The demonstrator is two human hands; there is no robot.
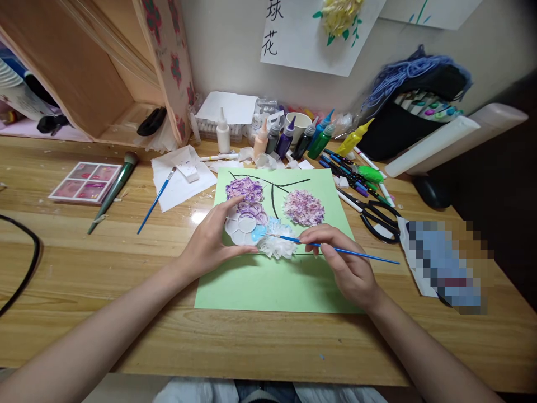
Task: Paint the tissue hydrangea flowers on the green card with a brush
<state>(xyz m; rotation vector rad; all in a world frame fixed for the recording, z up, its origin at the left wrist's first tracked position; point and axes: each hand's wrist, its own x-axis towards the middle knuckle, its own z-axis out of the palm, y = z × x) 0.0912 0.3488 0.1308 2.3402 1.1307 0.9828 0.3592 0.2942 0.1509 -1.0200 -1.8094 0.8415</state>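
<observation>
My right hand (350, 263) pinches a thin blue paintbrush (361, 253), its tip at the light blue paint in a white flower-shaped paint palette (246, 225). Thumb and fingers of my left hand (212, 235) grip the palette's left side; purple paint also shows in its wells. Under both hands lies a light green sheet of paper (268, 285) with black painted branches. Two raised purple-and-white paper flowers sit on the sheet, one upper left (245, 189) and one right (304, 207). Beside the palette is a white crumpled-paper flower (279, 246), partly light blue at its top.
Several paint bottles (286, 136) line the back near a paper cup (298, 124). Black scissors (380, 220), pens (348, 173) and a blurred-out item (447, 263) lie right. At left are another blue brush (156, 201) on paper, a green-handled brush (112, 193) and a four-pan palette (86, 182).
</observation>
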